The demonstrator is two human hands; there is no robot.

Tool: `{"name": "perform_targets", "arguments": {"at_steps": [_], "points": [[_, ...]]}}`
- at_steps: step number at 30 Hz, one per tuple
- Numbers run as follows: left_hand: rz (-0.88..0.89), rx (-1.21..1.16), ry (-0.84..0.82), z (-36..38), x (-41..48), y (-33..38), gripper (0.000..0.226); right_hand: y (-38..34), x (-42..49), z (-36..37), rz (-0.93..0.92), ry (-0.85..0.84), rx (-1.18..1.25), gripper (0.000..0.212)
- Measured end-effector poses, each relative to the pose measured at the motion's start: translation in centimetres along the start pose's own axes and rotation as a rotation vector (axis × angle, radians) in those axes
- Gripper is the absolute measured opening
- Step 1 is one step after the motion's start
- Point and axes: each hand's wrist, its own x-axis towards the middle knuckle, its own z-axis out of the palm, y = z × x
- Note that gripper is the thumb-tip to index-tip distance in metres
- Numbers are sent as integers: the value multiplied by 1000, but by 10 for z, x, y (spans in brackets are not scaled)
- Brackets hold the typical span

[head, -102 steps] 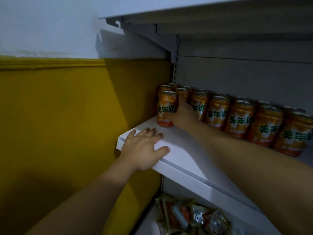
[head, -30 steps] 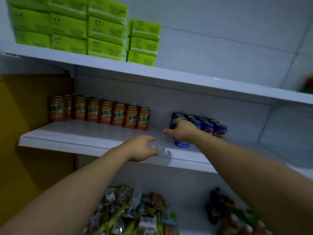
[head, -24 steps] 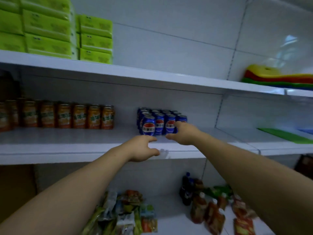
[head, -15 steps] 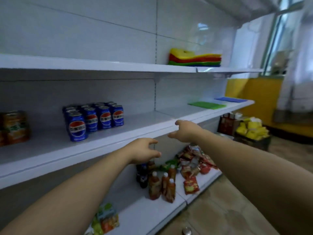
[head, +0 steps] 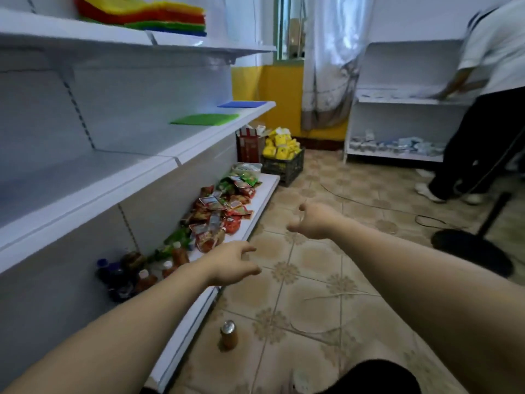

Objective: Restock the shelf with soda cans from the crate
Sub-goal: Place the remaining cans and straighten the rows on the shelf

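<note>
Both my hands are out in front over the tiled floor (head: 312, 294) and neither holds anything. Left hand (head: 231, 264) is lower and nearer the shelving, fingers loosely curled, released, touching nothing. Right hand (head: 311, 220) is higher and further out, thumb and fingers spread in a loose curl, also released. The only soda can (head: 228, 335) I can make out is orange with a silver top. It stands upright on the floor just beside the front edge of the bottom shelf (head: 199, 302), below my left forearm and well apart from both hands. The middle shelf (head: 85, 189) runs along my left, with a green mat (head: 204, 119) and a blue mat (head: 241, 104) lying flat further down it. Stacked coloured sheets (head: 147, 15) sit on the top shelf. The bottom shelf carries dark bottles (head: 113, 277), orange-capped bottles (head: 173, 260) and a heap of snack packets (head: 221, 211). A black crate (head: 282, 166) holding yellow packets stands on the floor at the far end of the shelving, beside a red carton (head: 250, 146). At far right another person (head: 488, 81) in a white top and dark trousers leans on a second white shelf unit (head: 397, 100), motion-blurred. A black round stand base (head: 471, 251) sits on the floor to my right, and a thin cable (head: 369, 203) trails across the tiles. There is a pale round object at the bottom edge near my dark clothing, too blurred to tell what it is.
</note>
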Motion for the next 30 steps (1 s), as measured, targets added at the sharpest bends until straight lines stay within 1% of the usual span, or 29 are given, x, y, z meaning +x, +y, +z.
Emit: {"name": "perform_targets", "arguments": {"at_steps": [2,5,8,12,16,20,23,25,27,30], "points": [[18,-27,-58,19,16,-5,67,18,5,12,65,-35,19,81],[6,-88,-139,48,36,-23,67,34,22,36,112,-92,44,79],[-79,-144,-197,71,55,-51,70,36,46,68,119,-136,50,79],[-216,-218,-217,92,79,-99,72,24,87,115,86,-235,43,75],[-341,-328,-221,117,110,-160,71,10,140,180,19,-331,7,76],[-479,-378,-215,146,144,-216,72,1,188,256,-51,-487,-44,75],[-560,-371,-256,181,167,-258,75,0,220,323,-76,-584,-60,75],[-598,-359,-316,208,178,-283,78,2,235,367,-82,-648,-74,74],[-600,-358,-403,238,187,-303,74,5,244,408,-78,-698,-82,75],[-584,-421,-459,276,200,-323,51,9,253,462,-56,-765,-52,72]]}}
